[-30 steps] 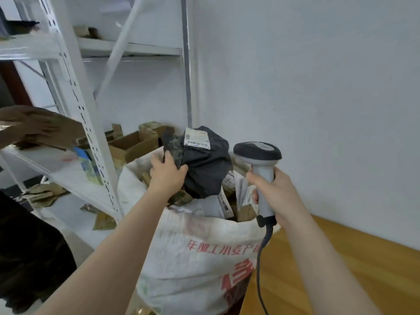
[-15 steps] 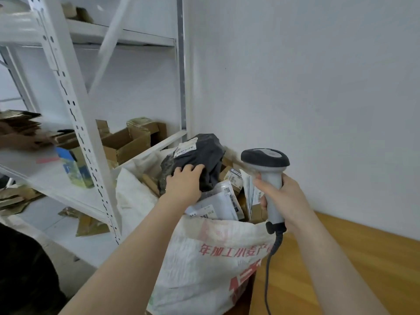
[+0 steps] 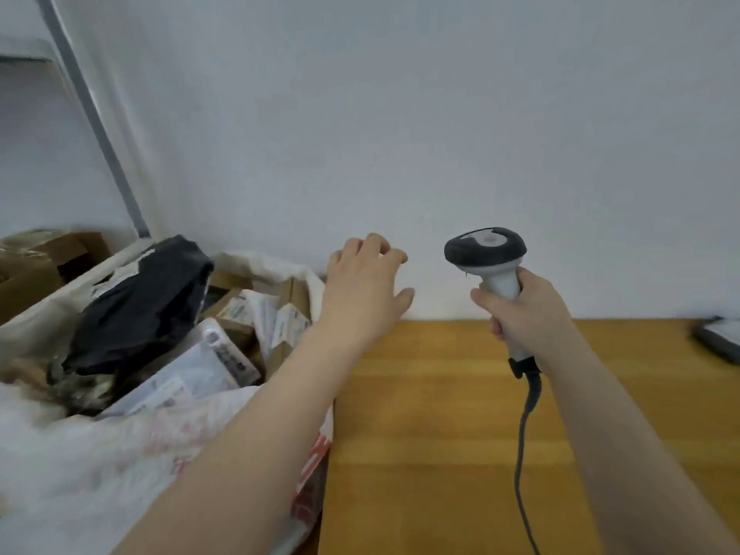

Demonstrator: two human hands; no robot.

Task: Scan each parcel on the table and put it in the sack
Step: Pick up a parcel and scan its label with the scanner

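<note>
Gripping the scanner point(image 3: 485, 250) by its pale handle, the right hand point(image 3: 524, 314) holds it upright above the tabletop point(image 3: 432, 414), with the dark head uppermost. The cable point(image 3: 522, 442) hangs from the handle's base and trails down over the wood.

The left hand point(image 3: 366, 290) is released and holds nothing. Its fingers are loosely spread as it hovers over the tabletop's far left corner, just beside the rim of the sack point(image 3: 100, 474).

The white sack stands against the tabletop's left edge, full to the mouth. A black parcel point(image 3: 140, 310) lies on top of the heap inside it, with a white label at its upper end. White and brown parcels point(image 3: 224, 354) are packed beneath and beside it.

A dark flat device point(image 3: 720, 338) lies at the tabletop's right edge, cut off by the frame. Behind the sack rise a grey shelf post point(image 3: 100, 126) and cardboard boxes point(image 3: 40, 270).
</note>
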